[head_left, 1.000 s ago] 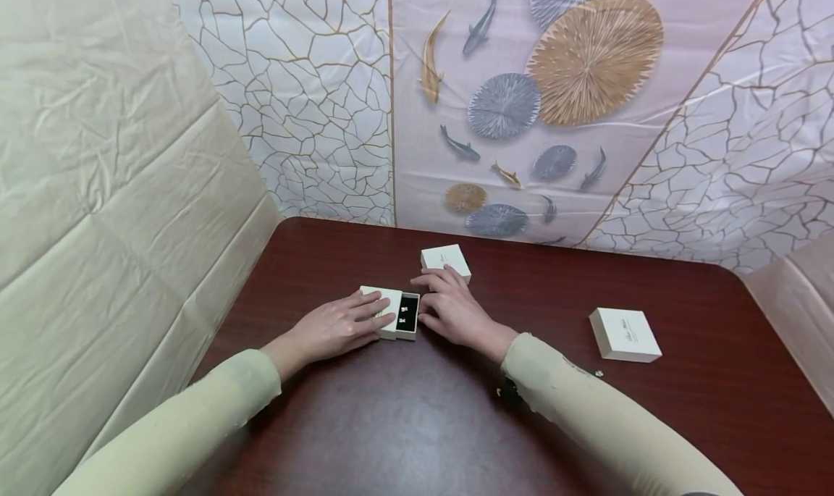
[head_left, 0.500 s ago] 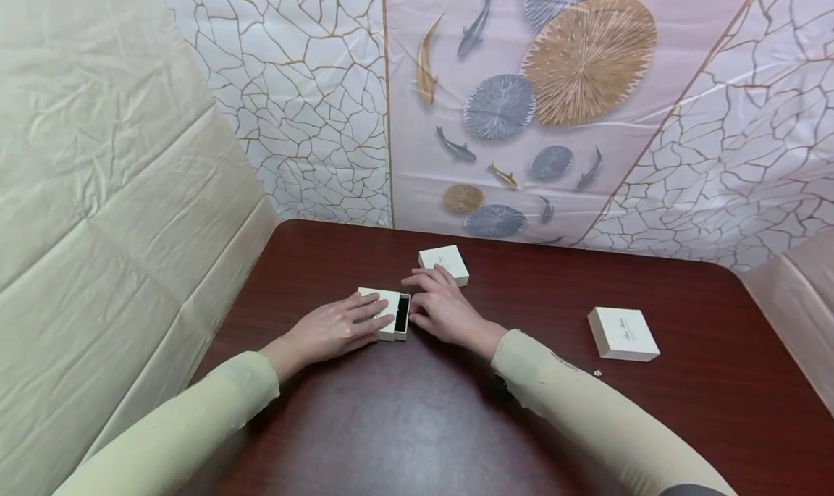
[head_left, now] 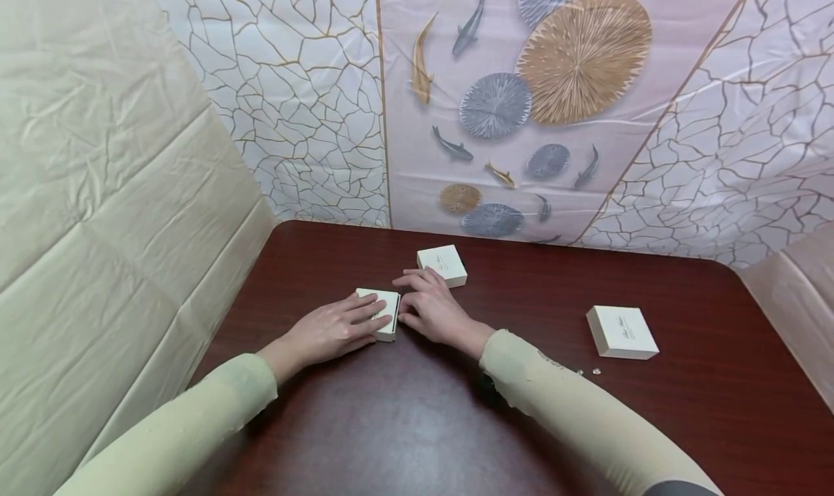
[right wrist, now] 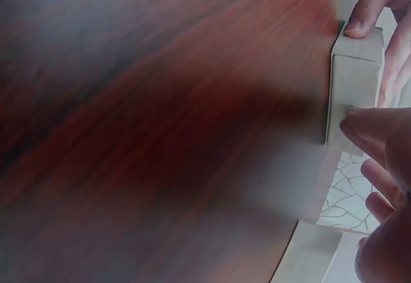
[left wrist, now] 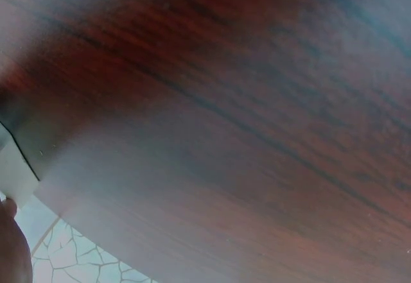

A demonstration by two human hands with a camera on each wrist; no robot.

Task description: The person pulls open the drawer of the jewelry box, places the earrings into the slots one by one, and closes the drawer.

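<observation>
A small white jewelry box (head_left: 389, 304) lies on the table in the head view, its drawer almost flush with the sleeve. A thin dark line shows at its right end. My left hand (head_left: 335, 329) holds the sleeve, fingers across the top and thumb at the near side. My right hand (head_left: 435, 311) touches the drawer's end face (right wrist: 353, 90) with a fingertip, its other fingers loosely spread. The contents of the box are hidden. Behind the right hand's fingers stands a second white box (head_left: 446, 263), also partly visible in the right wrist view.
A third white box (head_left: 623, 331) with printed lettering sits at the right of the dark wooden table (head_left: 391, 423). Near it lies a tiny shiny piece (head_left: 596, 371), with another beside the right sleeve (head_left: 554, 387). Fabric curtains (head_left: 313, 119) hang around the table.
The drawer with its black insert and two small earrings has slid left into the sleeve. My right hand has moved left with it; my left hand has stayed on the box.
</observation>
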